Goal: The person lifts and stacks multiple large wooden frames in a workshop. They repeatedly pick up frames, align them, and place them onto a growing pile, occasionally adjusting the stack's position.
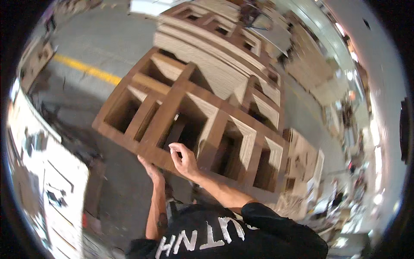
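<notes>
The left hand (151, 170) lies at the near edge of a brown openwork panel (215, 139), the right hand (185, 161) loosely curled over it.

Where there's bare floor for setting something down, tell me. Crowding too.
Grey floor looks bare between the yellow line and the white block up top; darker floor too, between the brown frame and the white table. Crowded: that table, strewn with small items, and the right background, full of brown sheets.

Brown wooden panel (221, 108), several rectangular openings of differing sizes, pale ridged inner edges, face up, slanting across the middle of the picture.
</notes>
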{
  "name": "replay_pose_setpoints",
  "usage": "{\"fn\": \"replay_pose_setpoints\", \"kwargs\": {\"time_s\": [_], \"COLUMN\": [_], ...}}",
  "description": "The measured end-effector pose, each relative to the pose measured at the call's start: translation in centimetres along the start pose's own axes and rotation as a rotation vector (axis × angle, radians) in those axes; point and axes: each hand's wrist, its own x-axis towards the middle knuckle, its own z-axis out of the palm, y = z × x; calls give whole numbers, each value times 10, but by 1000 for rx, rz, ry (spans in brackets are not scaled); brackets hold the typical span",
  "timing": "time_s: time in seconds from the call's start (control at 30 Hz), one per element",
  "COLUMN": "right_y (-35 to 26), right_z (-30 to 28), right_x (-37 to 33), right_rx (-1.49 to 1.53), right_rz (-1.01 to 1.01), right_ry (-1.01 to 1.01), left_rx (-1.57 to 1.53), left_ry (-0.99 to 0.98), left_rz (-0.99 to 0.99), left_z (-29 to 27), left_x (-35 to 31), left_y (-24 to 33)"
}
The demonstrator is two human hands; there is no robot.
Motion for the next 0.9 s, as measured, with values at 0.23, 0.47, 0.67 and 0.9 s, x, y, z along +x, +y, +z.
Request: {"fn": "replay_pose_setpoints", "kwargs": {"time_s": [0.23, 0.47, 0.67, 0.9], "right_y": [1, 103, 175, 210], "right_z": [-174, -430, -547, -563], "right_x": [-80, -243, -335, -302], "right_rx": [43, -300, -286, -156], "right_rz": [-218, 90, 216, 161], "right_ry": [229, 742, 749, 466], "left_rx": [150, 183, 493, 758], "left_ry": [-53, -131, 277, 403], "left_rz": [-113, -47, 59, 210], "left_z": [48, 52, 92, 162], "left_x": [-39, -97, -178, -277], "left_y": [19, -24, -78, -112]}}
